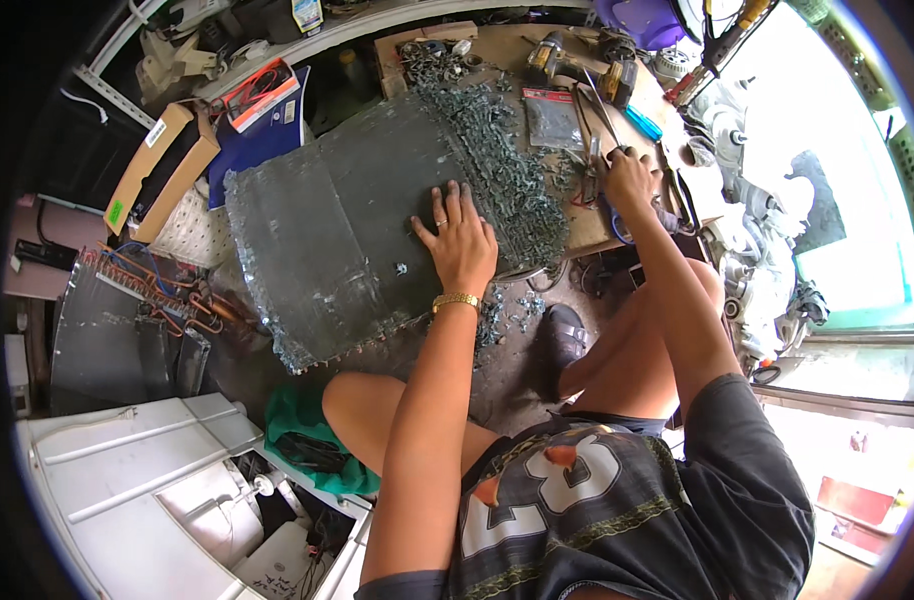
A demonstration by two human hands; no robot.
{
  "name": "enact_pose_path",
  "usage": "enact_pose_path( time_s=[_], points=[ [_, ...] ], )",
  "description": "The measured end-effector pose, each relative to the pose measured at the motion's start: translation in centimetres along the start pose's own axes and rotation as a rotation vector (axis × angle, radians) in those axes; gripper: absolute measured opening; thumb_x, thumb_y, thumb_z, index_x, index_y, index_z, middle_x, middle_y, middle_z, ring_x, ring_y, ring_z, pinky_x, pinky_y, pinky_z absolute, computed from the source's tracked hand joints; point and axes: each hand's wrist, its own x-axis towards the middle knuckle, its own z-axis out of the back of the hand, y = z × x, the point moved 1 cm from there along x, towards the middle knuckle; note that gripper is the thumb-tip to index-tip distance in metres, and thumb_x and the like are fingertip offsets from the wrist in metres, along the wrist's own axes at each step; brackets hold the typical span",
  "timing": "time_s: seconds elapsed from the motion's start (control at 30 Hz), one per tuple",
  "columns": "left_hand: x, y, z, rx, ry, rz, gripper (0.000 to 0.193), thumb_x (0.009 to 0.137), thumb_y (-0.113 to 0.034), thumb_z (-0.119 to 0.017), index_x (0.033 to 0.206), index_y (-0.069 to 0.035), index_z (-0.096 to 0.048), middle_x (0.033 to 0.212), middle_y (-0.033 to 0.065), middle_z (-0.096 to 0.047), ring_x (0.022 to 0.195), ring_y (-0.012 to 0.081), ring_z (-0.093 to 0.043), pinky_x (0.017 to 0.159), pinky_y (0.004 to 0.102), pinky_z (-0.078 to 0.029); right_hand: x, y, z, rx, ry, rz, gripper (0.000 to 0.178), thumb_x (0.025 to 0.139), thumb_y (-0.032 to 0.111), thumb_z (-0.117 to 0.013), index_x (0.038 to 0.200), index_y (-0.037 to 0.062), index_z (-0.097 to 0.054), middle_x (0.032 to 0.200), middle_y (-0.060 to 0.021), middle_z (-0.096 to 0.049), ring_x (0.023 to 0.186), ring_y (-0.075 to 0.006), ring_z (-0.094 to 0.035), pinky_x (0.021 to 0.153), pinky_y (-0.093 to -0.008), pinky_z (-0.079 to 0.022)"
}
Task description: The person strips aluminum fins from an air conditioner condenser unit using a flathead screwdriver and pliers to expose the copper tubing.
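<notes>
A large dark grey finned coil panel (322,215), frayed along its edges, lies tilted in front of me. My left hand (461,238) rests flat on its right part, fingers spread, holding nothing. Shredded grey-green fin scraps (517,190) cover the panel's right end beside that hand. My right hand (632,182) is over the workbench, its fingers curled round the near end of a tool with a long thin metal shaft (605,108). The tool's grip is hidden by the hand. Close by lie a blue-handled tool (644,122) and a blue loop handle (618,226).
The wooden workbench (507,60) carries a cordless drill (548,58) and a clear bag (553,120). Copper-piped coil parts (167,290) stand at the left, above a white appliance casing (127,470). An open cardboard box (157,170) is at the far left. White parts (747,220) crowd the right side.
</notes>
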Motion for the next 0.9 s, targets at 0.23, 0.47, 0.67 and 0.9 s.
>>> enact_pose_path(
  time_s=[0.23, 0.47, 0.67, 0.9],
  points=[
    [0.0, -0.1, 0.1, -0.041, -0.019, 0.007, 0.056, 0.100, -0.025, -0.056, 0.153, -0.009, -0.048, 0.164, 0.0090, -0.042, 0.156, 0.0328, -0.031, 0.120, 0.0735, -0.021, 0.2, 2.2, -1.4, 0.254, -0.095, -0.012, 0.033, 0.092, 0.032, -0.074, 0.116, 0.0096, -0.069, 0.120, -0.0200, -0.069, 0.118, -0.0429, -0.063, 0.096, -0.0607, -0.050],
    [0.0, -0.1, 0.0, -0.021, -0.037, -0.013, 0.057, 0.101, -0.028, -0.056, 0.153, -0.008, -0.049, 0.163, 0.0093, -0.043, 0.156, 0.0326, -0.032, 0.119, 0.0733, -0.022, -2.8, 3.6, -3.4, 0.137, -0.254, 0.401, 0.038, 0.097, 0.028, -0.068, 0.125, 0.0029, -0.061, 0.119, -0.0261, -0.066, 0.109, -0.0451, -0.065, 0.093, -0.0532, -0.051],
    [0.0, -0.2, 0.0, -0.055, -0.069, -0.015, 0.056, 0.100, -0.028, -0.056, 0.152, -0.007, -0.051, 0.162, 0.0099, -0.045, 0.156, 0.0334, -0.033, 0.119, 0.0733, -0.022, -3.2, 3.8, -3.9, 0.234, 0.060, 0.307, 0.033, 0.100, 0.030, -0.066, 0.118, 0.0021, -0.065, 0.111, -0.0283, -0.069, 0.102, -0.0459, -0.069, 0.087, -0.0541, -0.056],
    [-0.1, -0.2, 0.0, -0.012, -0.051, 0.005, 0.057, 0.099, -0.028, -0.058, 0.152, -0.007, -0.052, 0.163, 0.0097, -0.044, 0.156, 0.0341, -0.033, 0.120, 0.0736, -0.021, -4.4, 6.6, 0.8, 0.439, -0.144, 0.300, 0.029, 0.104, 0.018, -0.050, 0.125, -0.0004, -0.057, 0.101, -0.0318, -0.070, 0.092, -0.0507, -0.068, 0.079, -0.0593, -0.053]
  ],
)
